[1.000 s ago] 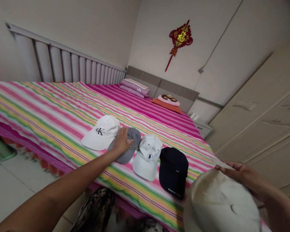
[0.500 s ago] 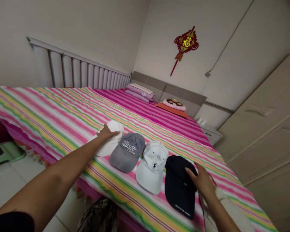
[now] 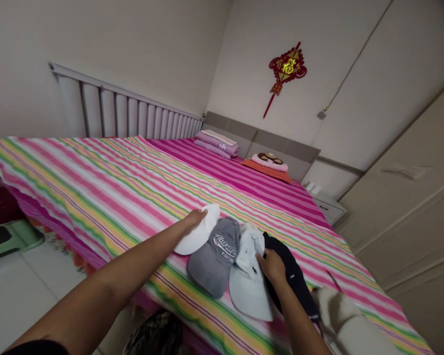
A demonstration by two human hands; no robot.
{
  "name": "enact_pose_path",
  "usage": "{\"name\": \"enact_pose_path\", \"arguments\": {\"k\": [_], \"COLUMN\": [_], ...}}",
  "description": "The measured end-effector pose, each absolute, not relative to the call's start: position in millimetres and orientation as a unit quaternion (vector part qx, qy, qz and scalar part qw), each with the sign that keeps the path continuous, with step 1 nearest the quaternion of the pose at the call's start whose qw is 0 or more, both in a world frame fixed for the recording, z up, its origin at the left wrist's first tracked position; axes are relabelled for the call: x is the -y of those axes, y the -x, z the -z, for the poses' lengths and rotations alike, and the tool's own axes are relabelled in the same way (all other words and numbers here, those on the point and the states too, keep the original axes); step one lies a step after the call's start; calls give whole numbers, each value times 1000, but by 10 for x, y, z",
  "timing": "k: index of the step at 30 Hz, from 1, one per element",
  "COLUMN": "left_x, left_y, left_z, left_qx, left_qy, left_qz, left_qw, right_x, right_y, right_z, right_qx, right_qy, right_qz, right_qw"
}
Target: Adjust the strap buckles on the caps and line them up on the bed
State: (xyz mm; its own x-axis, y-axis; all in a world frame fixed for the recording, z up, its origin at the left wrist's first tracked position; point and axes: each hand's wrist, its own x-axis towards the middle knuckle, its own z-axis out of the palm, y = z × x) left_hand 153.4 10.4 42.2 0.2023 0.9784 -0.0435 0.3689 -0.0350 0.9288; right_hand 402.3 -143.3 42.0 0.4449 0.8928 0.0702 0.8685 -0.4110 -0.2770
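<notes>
Four caps stand side by side in a row on the striped bedspread. My left hand (image 3: 197, 218) is closed on the crown of the white cap (image 3: 202, 232) at the left end, which leans against the grey cap (image 3: 215, 262) with lettering on its front. Right of the grey one is a pale blue cap (image 3: 246, 291) with a small dark emblem. My right hand (image 3: 274, 268) pinches the right side of its crown. Partly behind that hand and wrist lies the navy cap (image 3: 290, 268), tilted outward.
The bed carries a striped bedspread (image 3: 107, 187), folded purple bedding (image 3: 216, 143) and a pink pillow (image 3: 269, 161) near the headboard. A beige bag-like item (image 3: 350, 315) lies right of the caps. A green stool (image 3: 17, 239) stands on the floor at left.
My left hand has moved right with the white cap, and the caps are now bunched closer. My right hand has shifted from the navy cap to the pale blue one; the navy cap has turned.
</notes>
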Motion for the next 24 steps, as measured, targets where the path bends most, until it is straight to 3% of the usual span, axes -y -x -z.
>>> {"name": "enact_pose_path", "arguments": {"k": [6, 11, 15, 18, 24], "left_x": [239, 636, 985, 1191, 1530], "left_y": [-1911, -1745, -1554, -1452, -1215], "left_z": [-609, -874, -1007, -1051, -1030], "left_qx": [-478, -454, -398, -358, -285], "left_qy": [-634, -653, -661, -653, -706], "left_qz": [-417, -495, -601, -657, -648], "left_qw": [442, 349, 209, 113, 16], "right_x": [1568, 1825, 2083, 2160, 2077], "right_y": [-4207, -3889, -3204, -2686, -2439], "right_z": [-563, -570, -412, -252, -244], "right_qx": [485, 501, 582, 751, 715], "right_qy": [857, 826, 752, 587, 564], "right_qz": [30, 75, 68, -62, -205], "right_qw": [170, 247, 303, 296, 358]}}
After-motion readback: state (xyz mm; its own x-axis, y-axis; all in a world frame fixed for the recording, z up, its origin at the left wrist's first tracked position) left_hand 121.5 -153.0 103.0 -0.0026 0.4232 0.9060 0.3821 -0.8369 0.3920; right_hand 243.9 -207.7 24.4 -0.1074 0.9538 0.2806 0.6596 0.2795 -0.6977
